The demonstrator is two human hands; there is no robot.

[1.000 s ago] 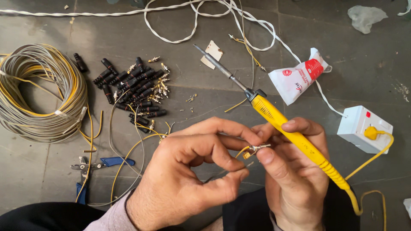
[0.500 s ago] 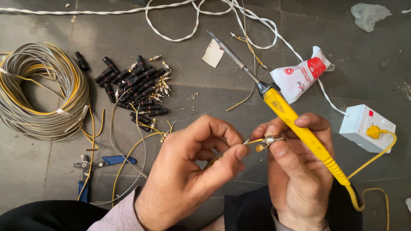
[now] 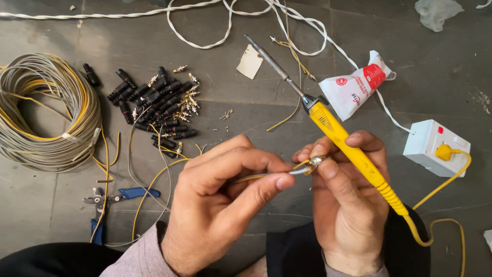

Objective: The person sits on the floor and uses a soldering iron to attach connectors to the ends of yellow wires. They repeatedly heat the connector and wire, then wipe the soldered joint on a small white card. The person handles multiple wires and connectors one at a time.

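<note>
We are watching a small metal connector (image 3: 313,163), shiny and cylindrical, being pinched at the right hand (image 3: 348,200) fingertips, centre frame above the lap. The left hand (image 3: 225,200) is clamping thumb and forefinger on a thin grey wire (image 3: 266,176) and feeding it toward the connector; whether the wire end is already seated we cannot tell. The right hand's grip is also closed around a yellow soldering iron (image 3: 348,143), its dark metal tip pointing away up-left. We are judging this the fitting step; any next move is calling for steady alignment. Beyond, on the grey floor (image 3: 51,205): black plugs (image 3: 154,102), coiled cable (image 3: 46,113), blue pliers (image 3: 120,195), white socket box (image 3: 435,146).
</note>
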